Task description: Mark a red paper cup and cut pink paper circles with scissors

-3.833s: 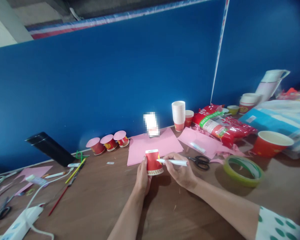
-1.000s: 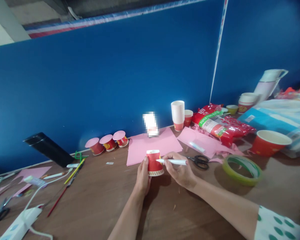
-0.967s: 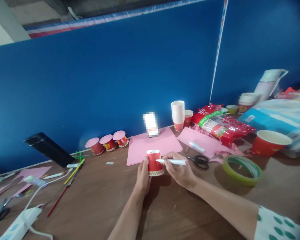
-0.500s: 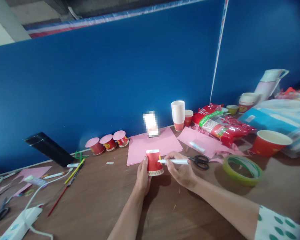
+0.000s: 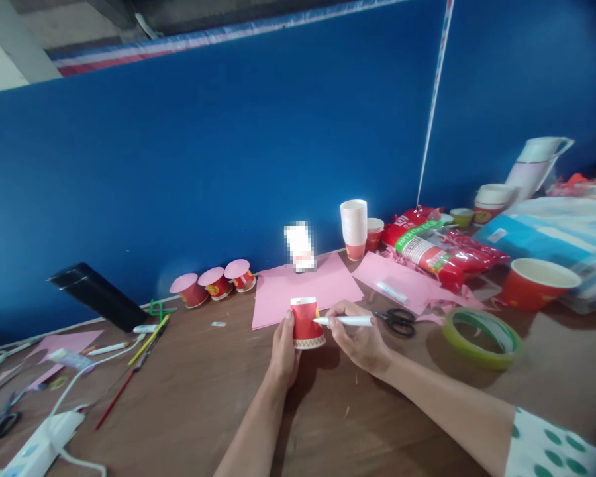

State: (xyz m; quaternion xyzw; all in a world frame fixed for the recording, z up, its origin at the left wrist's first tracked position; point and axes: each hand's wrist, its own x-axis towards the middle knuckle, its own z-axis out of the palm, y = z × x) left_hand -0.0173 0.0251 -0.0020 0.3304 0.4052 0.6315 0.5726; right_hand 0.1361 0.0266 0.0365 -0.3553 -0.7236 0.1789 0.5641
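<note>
In my left hand (image 5: 283,354) I hold a red paper cup (image 5: 305,322) upside down, its patterned rim facing downward. My thumb lies along the cup's left side, and the other fingers are hidden behind it. A white marker (image 5: 350,320) is pinched in my right hand (image 5: 360,341), its tip pointing left at the front of the cup. Whether the tip touches the surface I cannot tell. Pink paper sheets (image 5: 273,301) lie just beyond the cup. Black-handled scissors (image 5: 400,322) rest beside my right hand.
Three red cups topped with pink discs (image 5: 216,285) stand at the back left. A black bottle (image 5: 99,295), pens and a power strip (image 5: 44,440) are on the left. Rightward are stacked paper cups (image 5: 353,225), a cup package (image 5: 427,242), a tape roll (image 5: 481,358) and a larger red cup (image 5: 531,291).
Hardly anything differs. The back end of the marker has shifted very slightly, while the cup and my left hand stay in place.
</note>
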